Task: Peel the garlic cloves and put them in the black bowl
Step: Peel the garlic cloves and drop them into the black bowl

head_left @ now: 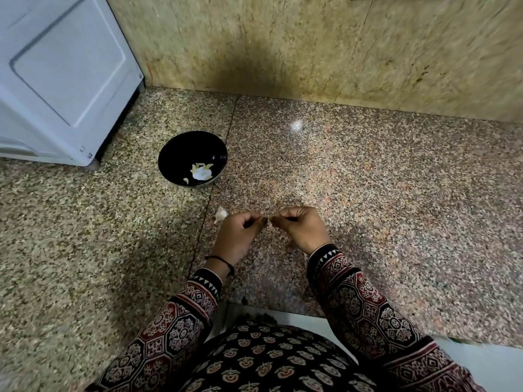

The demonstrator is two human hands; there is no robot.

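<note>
Speckled granite surface [368,179] carries the black bowl [169,148], which holds a few pale peeled pieces [201,172], while the left hand [236,236] and right hand [302,230], close together, both pinch one garlic clove [273,217] with a white scrap [220,215] beside them, so the peeling seems partway done.

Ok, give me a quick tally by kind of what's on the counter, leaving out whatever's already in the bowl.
black bowl: 1
hands: 2, left hand and right hand
garlic bits outside the bowl: 2, loose garlic bit beside the left hand, held garlic bit pinched between both hands
white appliance: 1
Total: 6
</note>
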